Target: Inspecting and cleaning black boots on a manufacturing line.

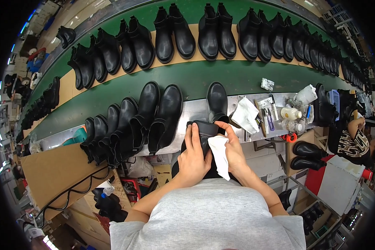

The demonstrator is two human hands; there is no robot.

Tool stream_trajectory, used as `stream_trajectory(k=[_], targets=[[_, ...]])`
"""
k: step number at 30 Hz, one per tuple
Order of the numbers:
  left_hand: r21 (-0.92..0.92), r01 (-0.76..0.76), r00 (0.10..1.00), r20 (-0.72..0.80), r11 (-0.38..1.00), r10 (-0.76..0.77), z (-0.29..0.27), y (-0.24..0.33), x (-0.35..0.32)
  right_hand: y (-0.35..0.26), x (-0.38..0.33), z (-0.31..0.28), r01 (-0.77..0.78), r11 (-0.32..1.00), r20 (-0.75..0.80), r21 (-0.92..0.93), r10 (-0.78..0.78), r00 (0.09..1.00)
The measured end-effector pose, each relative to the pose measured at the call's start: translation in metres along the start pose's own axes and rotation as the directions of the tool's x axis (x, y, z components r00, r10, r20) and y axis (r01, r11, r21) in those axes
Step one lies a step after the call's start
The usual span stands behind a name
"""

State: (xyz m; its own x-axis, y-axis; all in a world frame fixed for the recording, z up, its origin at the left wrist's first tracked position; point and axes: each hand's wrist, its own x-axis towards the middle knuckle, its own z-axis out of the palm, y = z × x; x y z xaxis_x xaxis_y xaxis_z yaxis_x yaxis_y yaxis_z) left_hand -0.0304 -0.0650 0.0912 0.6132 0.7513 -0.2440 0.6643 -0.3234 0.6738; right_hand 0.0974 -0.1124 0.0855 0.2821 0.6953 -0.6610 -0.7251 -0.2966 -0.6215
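Note:
Close to my body I hold a black ankle boot [205,129]; its dark upper end points away from me, and its lower part is hidden by my hands and the cloth. My left hand [192,164] grips its left side, fingers stretched along the leather. On the other side my right hand [236,156] has a folded white cloth [219,155] hanging from it, with its index finger touching the boot's upper edge. Just beyond stands another black boot [217,100] on the metal bench edge. A second white cloth [245,116] lies to the right of it.
Several black boots [168,110] line the bench at left. More pairs stand on a board across the green conveyor [187,77]. At right are a bottle [291,113], brushes and pens [271,123], and orange-handled scissors [290,137]. Another person's arm [356,125] shows at far right.

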Motion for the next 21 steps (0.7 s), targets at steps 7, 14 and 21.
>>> stream_trajectory(k=[7,14,21], targets=[[0.035,-0.074,0.995,-0.064,0.997,0.076,0.003,-0.004,0.000,-0.001,0.000,-0.007,0.069,0.940,0.105,-0.336,-0.035,0.994],[-0.016,-0.005,0.999,-0.046,1.000,0.004,0.002,0.002,-0.001,0.001,0.008,-0.012,0.119,0.925,0.134,-0.360,-0.075,0.988],[0.004,0.024,0.999,-0.030,1.000,-0.023,0.004,0.006,-0.003,-0.003,0.017,-0.017,0.145,0.916,0.129,-0.375,-0.104,0.986]])
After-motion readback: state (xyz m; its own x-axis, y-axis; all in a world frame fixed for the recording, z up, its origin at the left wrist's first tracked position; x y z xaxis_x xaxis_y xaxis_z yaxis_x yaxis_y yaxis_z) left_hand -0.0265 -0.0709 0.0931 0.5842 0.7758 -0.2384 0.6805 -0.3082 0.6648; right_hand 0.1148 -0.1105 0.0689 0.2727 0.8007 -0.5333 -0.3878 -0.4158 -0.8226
